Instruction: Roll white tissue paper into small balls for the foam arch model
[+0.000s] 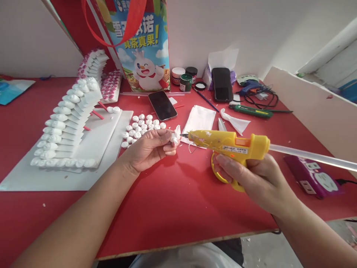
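Note:
Pinched in the fingertips of my left hand (153,147) is a white paper flower (176,136), partly hidden by the fingers. My right hand (256,178) is wrapped round the handle of a yellow hot glue gun (225,143). Its dark nozzle points left, very close to the flower; whether they touch I cannot tell. A clear glue stick (309,155) sticks out of the gun's back. Behind my left hand lie several small white paper rosettes (138,128). A stack of white tissue paper (201,118) lies behind the nozzle.
At left, a curved white stepped model (86,98) edged with rosettes stands on a white board (16,178). Behind are a phone (162,105), paint jars (186,82), a printed bag (142,56) and a green cutter (251,111). A purple power strip (312,176) sits at right on the red table (173,212).

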The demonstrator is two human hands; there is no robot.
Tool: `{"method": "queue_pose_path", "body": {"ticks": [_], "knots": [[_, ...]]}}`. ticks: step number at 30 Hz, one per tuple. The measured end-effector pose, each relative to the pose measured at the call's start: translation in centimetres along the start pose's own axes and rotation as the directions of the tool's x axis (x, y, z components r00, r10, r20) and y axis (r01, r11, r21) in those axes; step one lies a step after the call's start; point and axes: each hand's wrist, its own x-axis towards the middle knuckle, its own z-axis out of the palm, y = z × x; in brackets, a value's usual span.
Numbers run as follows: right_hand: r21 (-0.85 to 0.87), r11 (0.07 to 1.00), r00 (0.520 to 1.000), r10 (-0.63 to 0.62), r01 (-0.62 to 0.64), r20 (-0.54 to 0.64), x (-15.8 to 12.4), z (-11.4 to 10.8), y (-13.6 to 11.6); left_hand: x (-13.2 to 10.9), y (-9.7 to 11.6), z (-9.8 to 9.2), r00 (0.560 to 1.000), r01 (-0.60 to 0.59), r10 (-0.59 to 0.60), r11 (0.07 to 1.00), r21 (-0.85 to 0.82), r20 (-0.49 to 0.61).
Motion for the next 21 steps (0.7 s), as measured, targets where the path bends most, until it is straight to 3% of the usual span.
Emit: {"method": "queue_pose_path", "body": {"ticks": [9,21], "knots": [[-0.151,0.987,0.999,-0.052,0.054,0.017,0.3,0.03,-0.16,-0.1,0.02,0.1,1.0,0.014,-0.014,1.0,0.016,0.001],[-0.222,0.971,0.995,-0.091,0.095,0.028,0.77,0.01,-0.68,-0.21,-0.03,0.07,0.999,0.019,-0.02,0.999,0.044,0.026]]}}
